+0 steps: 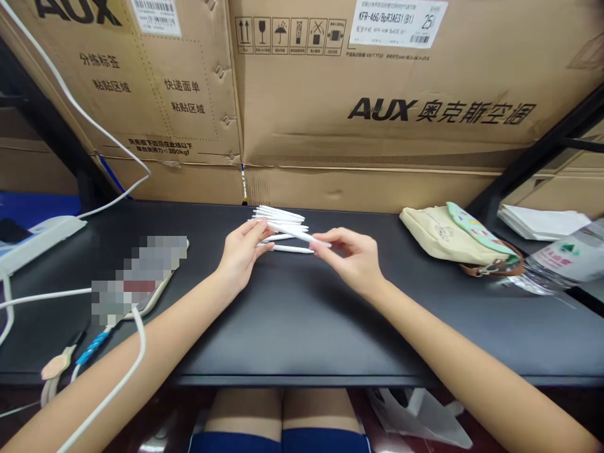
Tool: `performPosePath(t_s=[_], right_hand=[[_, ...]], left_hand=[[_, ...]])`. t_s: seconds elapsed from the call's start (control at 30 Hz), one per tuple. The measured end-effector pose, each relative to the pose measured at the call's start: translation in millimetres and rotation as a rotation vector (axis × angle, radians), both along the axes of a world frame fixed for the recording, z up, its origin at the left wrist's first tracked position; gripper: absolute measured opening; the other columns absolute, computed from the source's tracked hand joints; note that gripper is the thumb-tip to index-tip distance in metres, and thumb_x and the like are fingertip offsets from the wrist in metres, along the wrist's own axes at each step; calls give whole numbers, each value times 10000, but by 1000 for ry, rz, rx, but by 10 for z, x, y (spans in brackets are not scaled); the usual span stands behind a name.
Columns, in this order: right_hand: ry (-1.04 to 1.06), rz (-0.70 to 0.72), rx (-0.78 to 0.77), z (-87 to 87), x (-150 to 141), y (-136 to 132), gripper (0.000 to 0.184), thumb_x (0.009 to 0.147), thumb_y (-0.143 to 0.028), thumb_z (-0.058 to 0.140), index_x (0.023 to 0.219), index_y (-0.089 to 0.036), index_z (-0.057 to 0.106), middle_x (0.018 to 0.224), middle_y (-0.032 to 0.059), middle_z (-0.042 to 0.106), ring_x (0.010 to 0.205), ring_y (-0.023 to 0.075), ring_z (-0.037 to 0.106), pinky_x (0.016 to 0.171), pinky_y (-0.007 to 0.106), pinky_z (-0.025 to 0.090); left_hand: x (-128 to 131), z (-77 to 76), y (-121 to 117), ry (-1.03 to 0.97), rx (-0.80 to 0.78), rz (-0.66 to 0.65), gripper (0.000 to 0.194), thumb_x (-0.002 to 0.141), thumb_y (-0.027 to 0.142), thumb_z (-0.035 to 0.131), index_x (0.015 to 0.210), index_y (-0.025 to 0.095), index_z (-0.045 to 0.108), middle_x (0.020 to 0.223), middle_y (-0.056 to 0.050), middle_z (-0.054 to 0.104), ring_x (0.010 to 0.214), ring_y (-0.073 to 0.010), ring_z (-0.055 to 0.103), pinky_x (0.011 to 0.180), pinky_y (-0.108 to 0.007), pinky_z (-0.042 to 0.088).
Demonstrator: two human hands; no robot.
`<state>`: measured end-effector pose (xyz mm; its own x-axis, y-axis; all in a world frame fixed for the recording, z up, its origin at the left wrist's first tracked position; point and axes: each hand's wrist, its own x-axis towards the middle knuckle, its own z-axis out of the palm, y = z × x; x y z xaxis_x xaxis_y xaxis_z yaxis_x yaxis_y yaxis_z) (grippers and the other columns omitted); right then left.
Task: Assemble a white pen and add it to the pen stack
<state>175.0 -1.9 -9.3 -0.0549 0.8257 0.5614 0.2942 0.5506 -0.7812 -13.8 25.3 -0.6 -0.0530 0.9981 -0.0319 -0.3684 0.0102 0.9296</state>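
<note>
A slim white pen [293, 232] is held up at a slant between my two hands, lower at its right end. My left hand [241, 250] pinches the left end with thumb and fingers. The right end sits between the thumb and fingertips of my right hand [353, 257]. Just behind and below it, several similar white pens [282, 212] lie in a loose pile, roughly side by side, on the black table [292, 321]. My hands and the held pen partly cover some of them.
Cardboard boxes [321, 138] wall off the back. On the left lie a blurred-out phone [155, 277] with cables and a white power strip [44, 238]. A cream pouch [434, 236], a plastic bottle [566, 258] and white paper [542, 221] are on the right.
</note>
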Motion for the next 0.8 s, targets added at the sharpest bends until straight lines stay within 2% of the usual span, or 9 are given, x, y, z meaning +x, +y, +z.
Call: performPosePath(t_s=[0.07, 0.17, 0.27, 0.47, 0.6, 0.8], right_hand=[[-144, 1, 91, -48, -77, -51, 178, 773, -384, 643, 767, -209, 677, 756, 64, 690, 676, 199, 630, 675, 354, 523], [-233, 9, 165, -109, -180, -97, 189, 806, -370, 589, 734, -215, 670, 710, 57, 676, 626, 184, 602, 641, 343, 506], [-243, 5, 181, -150, -223, -105, 195, 821, -360, 568, 730, -218, 667, 703, 56, 671, 614, 179, 590, 619, 334, 496], [-196, -21, 234, -190, -209, -69, 159, 824, -313, 570, 783, -203, 677, 686, 49, 674, 608, 173, 596, 612, 322, 499], [-193, -53, 196, -204, -199, -21, 152, 819, -311, 569, 815, -207, 679, 693, 42, 673, 618, 173, 601, 629, 320, 511], [-168, -55, 72, -217, -165, 50, 162, 811, -319, 568, 842, -203, 676, 809, 53, 703, 697, 179, 629, 657, 303, 524]], left_hand=[[22, -21, -1, -82, -22, 81, 178, 737, 172, 687, 899, 130, 627, 884, -67, 674, 802, -128, 632, 671, -210, 507], [46, -53, -4, -148, -37, 151, 185, 732, 120, 681, 892, 135, 591, 836, -59, 684, 768, -126, 647, 734, -252, 522], [52, -70, -2, -168, -47, 148, 98, 736, 108, 670, 802, 113, 598, 787, -59, 684, 746, -123, 652, 763, -262, 527], [45, -64, 3, -197, -53, 167, 84, 754, 87, 648, 822, 116, 609, 785, -52, 689, 730, -115, 655, 727, -234, 527], [34, -58, -1, -201, -37, 189, 107, 754, 94, 651, 847, 119, 603, 814, -70, 698, 736, -121, 660, 708, -235, 529], [21, -118, 31, -146, 7, 231, 156, 714, 138, 697, 848, 124, 618, 848, -68, 695, 738, -128, 659, 693, -240, 538]])
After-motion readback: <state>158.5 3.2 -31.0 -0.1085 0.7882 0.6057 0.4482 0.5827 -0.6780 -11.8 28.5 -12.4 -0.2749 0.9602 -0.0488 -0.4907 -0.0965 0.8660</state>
